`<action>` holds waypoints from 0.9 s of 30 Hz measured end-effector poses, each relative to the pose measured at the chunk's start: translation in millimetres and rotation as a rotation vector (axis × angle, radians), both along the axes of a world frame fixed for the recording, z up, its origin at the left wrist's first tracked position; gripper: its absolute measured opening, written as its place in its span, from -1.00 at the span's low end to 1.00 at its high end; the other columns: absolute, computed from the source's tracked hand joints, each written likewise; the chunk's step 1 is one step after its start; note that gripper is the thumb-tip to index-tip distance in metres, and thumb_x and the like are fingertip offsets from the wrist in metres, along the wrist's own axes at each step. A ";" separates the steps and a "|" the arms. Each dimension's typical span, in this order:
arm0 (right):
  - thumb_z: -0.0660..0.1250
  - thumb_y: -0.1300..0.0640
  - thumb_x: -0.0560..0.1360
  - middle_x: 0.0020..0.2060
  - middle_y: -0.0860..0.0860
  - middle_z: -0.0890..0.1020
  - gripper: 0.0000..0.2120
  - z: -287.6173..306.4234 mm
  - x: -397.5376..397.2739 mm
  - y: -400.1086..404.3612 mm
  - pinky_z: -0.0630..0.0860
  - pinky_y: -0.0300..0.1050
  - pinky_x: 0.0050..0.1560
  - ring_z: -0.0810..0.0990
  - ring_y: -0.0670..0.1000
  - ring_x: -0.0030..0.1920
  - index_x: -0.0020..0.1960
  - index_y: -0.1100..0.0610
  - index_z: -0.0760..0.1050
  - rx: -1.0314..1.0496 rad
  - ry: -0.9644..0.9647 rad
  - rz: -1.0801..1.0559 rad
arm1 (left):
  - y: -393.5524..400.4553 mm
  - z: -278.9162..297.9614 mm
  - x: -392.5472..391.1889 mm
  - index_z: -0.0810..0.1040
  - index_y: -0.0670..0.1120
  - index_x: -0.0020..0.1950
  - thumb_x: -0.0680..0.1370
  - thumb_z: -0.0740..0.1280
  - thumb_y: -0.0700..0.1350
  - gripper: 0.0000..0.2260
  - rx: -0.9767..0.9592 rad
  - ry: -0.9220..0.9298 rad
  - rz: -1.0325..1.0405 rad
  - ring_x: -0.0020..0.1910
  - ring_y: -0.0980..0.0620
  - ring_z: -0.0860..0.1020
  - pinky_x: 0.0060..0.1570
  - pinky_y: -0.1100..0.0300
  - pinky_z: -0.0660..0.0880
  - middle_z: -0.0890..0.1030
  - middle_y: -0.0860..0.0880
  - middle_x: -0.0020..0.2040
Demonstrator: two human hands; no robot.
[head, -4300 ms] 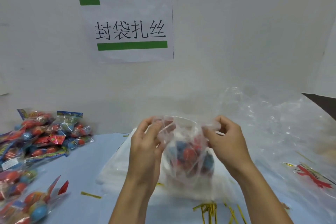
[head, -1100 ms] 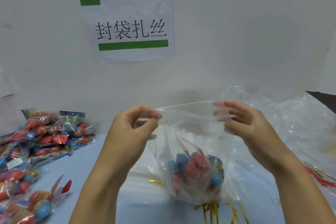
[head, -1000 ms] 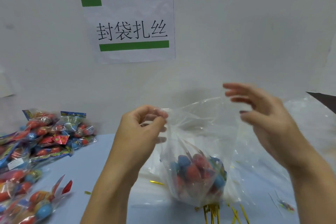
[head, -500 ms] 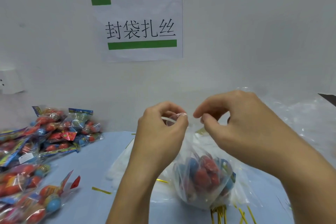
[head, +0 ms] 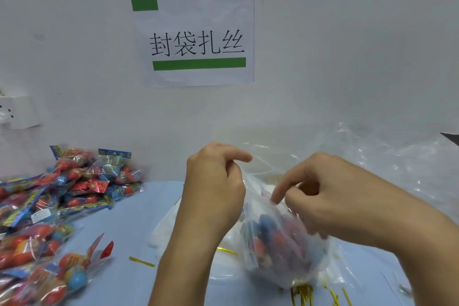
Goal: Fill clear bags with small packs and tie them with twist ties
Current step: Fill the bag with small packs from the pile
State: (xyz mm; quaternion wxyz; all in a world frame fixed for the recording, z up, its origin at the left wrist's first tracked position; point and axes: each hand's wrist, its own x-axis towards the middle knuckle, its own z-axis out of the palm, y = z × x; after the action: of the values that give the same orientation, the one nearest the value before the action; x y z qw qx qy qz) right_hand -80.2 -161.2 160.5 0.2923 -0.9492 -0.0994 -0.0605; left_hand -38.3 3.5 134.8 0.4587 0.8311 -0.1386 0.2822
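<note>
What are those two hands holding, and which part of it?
Both the left hand and the right hand grip the filled clear bag by its gathered top, above the small packs inside.

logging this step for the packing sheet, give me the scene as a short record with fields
stage: gathering the bag's mouth, no tie on it yet
left hand: grips the bag's top
right hand: fingers curled on the plastic nearer the packs
clear bag: on the table, holds red and blue packs
twist ties: gold bunch in front of the bag, loose ones on the table
spare packs: piled at left
wall sign: white sheet, green bars
</note>
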 end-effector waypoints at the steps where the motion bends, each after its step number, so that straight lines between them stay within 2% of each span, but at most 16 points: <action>1: 0.18 0.11 0.51 -0.45 -0.08 0.66 -0.72 -1.6 1.8 0.5 0.40 -0.36 -0.53 0.58 -0.14 -0.54 -0.10 -0.09 0.67 0.009 0.012 -0.012 | -0.5 -0.1 0.0 0.71 0.00 0.00 0.57 0.21 -0.33 -0.66 0.038 -0.011 0.025 -0.02 0.18 0.58 -0.08 0.52 0.40 0.62 0.16 -0.02; 3: 0.20 0.05 0.57 -0.28 -0.08 0.66 -0.76 -7.2 7.7 4.8 0.35 -0.36 -0.57 0.56 -0.13 -0.54 -0.01 -0.10 0.65 -0.039 -0.007 -0.054 | -2.0 1.0 -1.9 0.68 0.00 0.13 0.59 0.21 -0.29 -0.68 0.077 -0.026 0.031 0.00 0.14 0.58 -0.08 0.57 0.35 0.56 0.20 -0.07; 5: 0.22 0.00 0.58 -0.19 -0.07 0.61 -0.77 -15.8 14.7 14.5 0.47 -0.24 -0.48 0.56 -0.09 -0.48 0.00 -0.04 0.66 -0.124 -0.027 -0.061 | -2.5 4.3 -5.0 0.66 0.01 0.17 0.60 0.22 -0.27 -0.69 0.102 -0.043 0.012 0.00 0.13 0.59 -0.08 0.57 0.36 0.54 0.23 -0.07; 7: 0.23 -0.01 0.60 -0.26 -0.02 0.58 -0.73 -26.0 22.6 26.1 0.54 -0.05 -0.34 0.54 0.02 -0.39 -0.13 0.09 0.61 -0.171 -0.031 -0.068 | -2.5 7.3 -6.8 0.65 0.01 0.19 0.60 0.21 -0.28 -0.69 0.129 -0.053 -0.003 0.03 0.16 0.58 -0.05 0.56 0.36 0.60 0.17 0.04; 9: 0.22 -0.02 0.62 -0.29 -0.01 0.48 -0.69 -36.0 29.8 35.4 0.37 -0.08 -0.36 0.43 0.05 -0.34 -0.25 0.08 0.44 -0.216 -0.051 -0.118 | -1.9 8.4 -7.4 0.65 0.01 0.18 0.60 0.20 -0.29 -0.68 0.152 -0.047 -0.024 0.02 0.18 0.57 -0.04 0.54 0.38 0.62 0.13 0.11; 12: 0.19 -0.05 0.58 -0.21 -0.03 0.43 -0.81 -46.8 38.2 43.8 0.31 -0.06 -0.23 0.41 0.10 -0.15 -0.15 0.02 0.36 -0.272 -0.104 -0.205 | -2.1 7.5 -7.5 0.64 0.01 0.19 0.60 0.19 -0.29 -0.67 0.174 0.009 -0.065 -0.02 0.18 0.57 -0.12 0.56 0.40 0.60 0.08 0.15; 15: 0.18 -0.01 0.54 -0.21 -0.05 0.42 -0.89 -56.0 43.2 53.4 0.29 -0.06 -0.22 0.41 0.10 -0.14 -0.10 0.01 0.31 -0.241 -0.080 -0.249 | -2.4 2.7 -6.7 0.61 0.03 0.24 0.59 0.21 -0.25 -0.67 0.213 0.083 -0.105 -0.01 0.19 0.57 -0.06 0.48 0.43 0.57 0.06 0.20; 18: 0.19 0.06 0.54 -0.18 -0.03 0.46 -0.93 -64.7 48.5 60.3 0.32 -0.07 -0.20 0.41 0.09 -0.15 -0.11 0.03 0.33 -0.208 -0.087 -0.309 | -1.5 -1.7 -5.4 0.58 0.05 0.28 0.60 0.23 -0.21 -0.68 0.231 0.139 -0.106 0.06 0.15 0.56 0.04 0.38 0.42 0.52 0.03 0.27; 20: 0.23 0.11 0.49 -0.26 -0.05 0.46 -0.90 -65.2 49.9 60.3 0.36 -0.07 -0.23 0.45 0.11 -0.18 -0.20 0.07 0.40 -0.170 -0.107 -0.327 | 0.1 -2.3 -3.3 0.58 0.03 0.29 0.57 0.22 -0.26 -0.64 0.236 0.129 -0.061 0.08 0.13 0.54 0.00 0.45 0.35 0.54 -0.01 0.25; 24: 0.36 0.15 0.39 -0.30 0.02 0.61 -0.91 -52.3 45.3 50.2 0.59 0.00 -0.21 0.58 0.10 -0.17 -0.25 0.14 0.59 -0.066 -0.106 -0.274 | 4.3 -0.7 0.4 0.60 0.01 0.27 0.56 0.17 -0.32 -0.60 0.215 0.078 0.005 0.11 0.17 0.50 -0.09 0.63 0.29 0.56 0.01 0.22; 26: 0.41 0.18 0.39 -0.26 0.02 0.63 -0.96 -44.3 39.5 46.1 0.63 0.03 -0.18 0.61 0.08 -0.16 -0.23 0.11 0.59 -0.043 -0.053 -0.232 | 5.5 -1.3 1.6 0.60 0.03 0.26 0.56 0.17 -0.32 -0.60 0.217 0.086 0.002 0.06 0.17 0.49 -0.10 0.61 0.31 0.55 0.01 0.21; 27: 0.42 0.18 0.41 -0.19 0.05 0.63 -0.97 -41.4 37.2 44.4 0.63 0.03 -0.14 0.61 0.09 -0.12 -0.16 0.13 0.60 -0.070 -0.020 -0.217 | 5.7 -1.5 1.8 0.60 0.04 0.25 0.56 0.17 -0.33 -0.59 0.220 0.091 -0.002 0.02 0.17 0.48 -0.11 0.60 0.32 0.55 0.02 0.20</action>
State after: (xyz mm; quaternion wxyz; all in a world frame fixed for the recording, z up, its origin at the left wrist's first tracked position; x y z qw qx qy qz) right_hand -42.9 -116.8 119.1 0.2495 -0.9634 -0.0009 -0.0978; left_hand -36.5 9.2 133.2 0.3708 0.8882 -0.1485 0.2270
